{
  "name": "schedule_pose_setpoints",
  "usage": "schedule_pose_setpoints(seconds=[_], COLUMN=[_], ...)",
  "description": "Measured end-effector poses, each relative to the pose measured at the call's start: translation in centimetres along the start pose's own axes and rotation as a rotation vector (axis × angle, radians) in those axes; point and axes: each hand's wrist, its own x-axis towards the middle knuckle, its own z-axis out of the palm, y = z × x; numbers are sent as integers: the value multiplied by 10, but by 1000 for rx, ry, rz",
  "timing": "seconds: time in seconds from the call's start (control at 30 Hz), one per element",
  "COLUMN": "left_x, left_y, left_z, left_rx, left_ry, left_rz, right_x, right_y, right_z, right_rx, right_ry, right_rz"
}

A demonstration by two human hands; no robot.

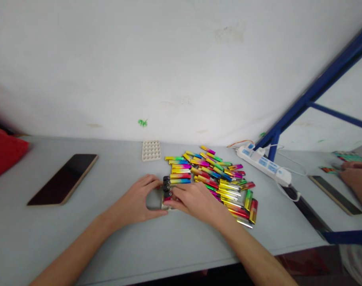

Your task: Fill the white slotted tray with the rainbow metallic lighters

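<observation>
A: Where are the person's hands?

B: Low, near the middle of the grey table (109,250). The left hand (133,202) is curved in a wide C around the left side of a small pale tray (164,207), its fingertips by a cluster of black tops (166,182). I cannot tell whether it grips.

A: And the right hand (195,198)?

B: Thumb and fingers are pinched together on a black-topped piece (168,195) over that tray. Its lower part is mostly hidden.

A: What lies beside them?

B: A pile of shiny gradient tubes (209,182), yellow running into red, blue, green, purple or silver. Several lie in a row next to the black tops. Beyond the left hand is a white grid tray (151,151) with round hollows.

A: Any writing?

B: The white power strip (264,165) has blue labels by its sockets, too small to read. A green mark (142,123) on the wall (181,71) gives me no legible letters. The dark-screened tablet or phone (63,180) lies flat at left.

A: Anyone else?

B: A co-worker's hand (356,174), past the blue frame (306,95) at right.
</observation>
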Motion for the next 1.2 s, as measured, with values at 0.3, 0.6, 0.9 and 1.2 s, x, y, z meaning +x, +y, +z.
schedule_pose_setpoints(seconds=[0.3, 0.6, 0.9, 1.2], left_x=[-1, 1, 1, 2], left_y=[-4, 1, 1, 4], left_z=[3, 4, 4, 3], left_rx=[28, 12, -12, 6], left_ry=[15, 18, 11, 14], left_rz=[5, 19, 6, 0], right_x=[-12, 34, 23, 1], right_y=[74, 183, 180, 121], right_z=[-27, -36, -43, -30], right_rx=[270, -154, -129, 576], right_ry=[399, 218, 254, 735], right_rz=[305, 706, 681, 520])
